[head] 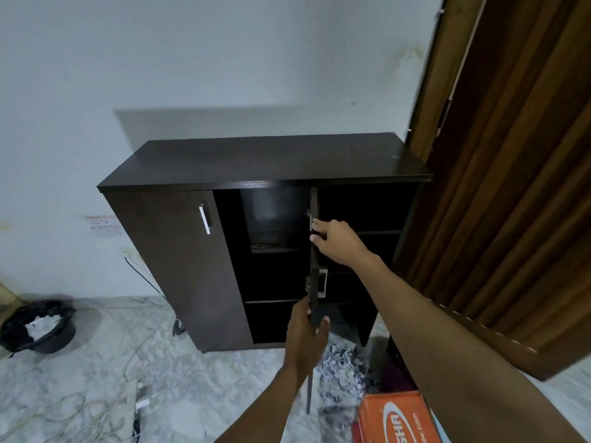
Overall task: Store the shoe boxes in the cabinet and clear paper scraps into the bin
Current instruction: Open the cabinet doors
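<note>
A dark brown cabinet [265,161] stands against the white wall, its left door shut. Its right door [313,295] is swung out towards me and seen edge-on. My right hand [335,241] grips the door's metal handle near the top. My left hand [305,334] holds the door's edge lower down. Dark shelves show inside; something small and white sits on one, unclear. An orange shoe box [396,417] lies on the floor at the bottom right. Paper scraps [342,369] are piled on the floor in front of the cabinet. A black bin [64,334] with white paper inside stands at far left.
White cables [134,362] and a power strip trail over the marble floor to the left. A brown wooden door [511,155] stands at the right, close to the cabinet. A dark box [399,369] sits behind the orange one.
</note>
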